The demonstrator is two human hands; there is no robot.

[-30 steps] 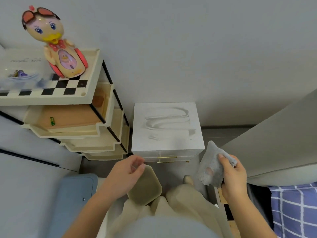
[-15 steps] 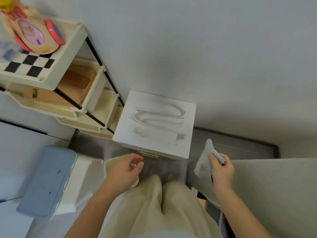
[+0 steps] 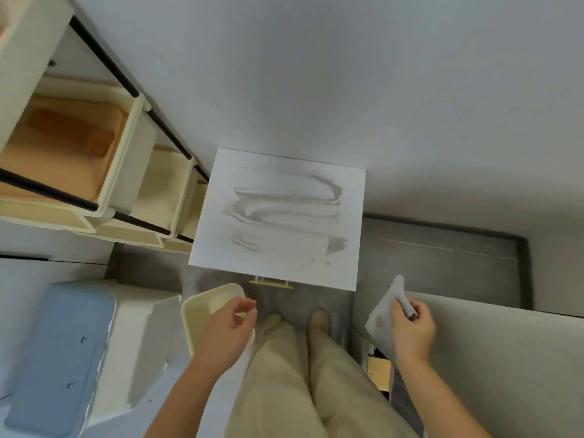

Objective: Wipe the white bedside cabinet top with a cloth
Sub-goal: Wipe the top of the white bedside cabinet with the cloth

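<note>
The white bedside cabinet (image 3: 347, 191) stands against the wall ahead of my feet. Its top is dusty, with curved grey wipe streaks across the middle. A gold drawer handle shows under its front edge. My right hand (image 3: 410, 333) is closed around a light grey cloth (image 3: 384, 308), held in the air to the right of the cabinet's front corner, apart from it. My left hand (image 3: 227, 330) grips a cream rounded-square container (image 3: 205, 305) by its rim, low and just left of the cabinet front.
A cream tiered shelf cart (image 3: 126, 172) with black rods stands close on the cabinet's left. A white box with a blue lid (image 3: 60, 352) sits at lower left. A grey bed surface (image 3: 505, 358) fills the right. Dark floor (image 3: 442, 263) lies between bed and wall.
The view has tilted down and closer to the cabinet, and the toy on the cart has left the frame. Both hands keep their holds and sit lower, near the cabinet front.
</note>
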